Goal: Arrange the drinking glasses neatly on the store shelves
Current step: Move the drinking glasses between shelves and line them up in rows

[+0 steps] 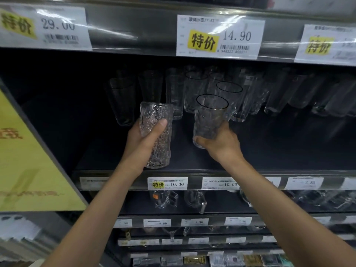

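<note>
Both forearms are stretched up and forward toward the dark shelf (pixel 279 151). The left grip (pixel 143 145) is wrapped round the middle of a tall bark-textured glass (pixel 157 112), with the thumb laid across its front. This glass is held upright near the shelf's front edge; whether its base touches the shelf cannot be told. The right grip (pixel 221 145) is curled round the lower part of a black-rimmed tumbler (pixel 210 116), which is held over the shelf, slightly tilted, just before a row of clear glasses (pixel 250 97) standing at the back. Price tags (pixel 167 183) are fixed along the shelf's front rail.
</note>
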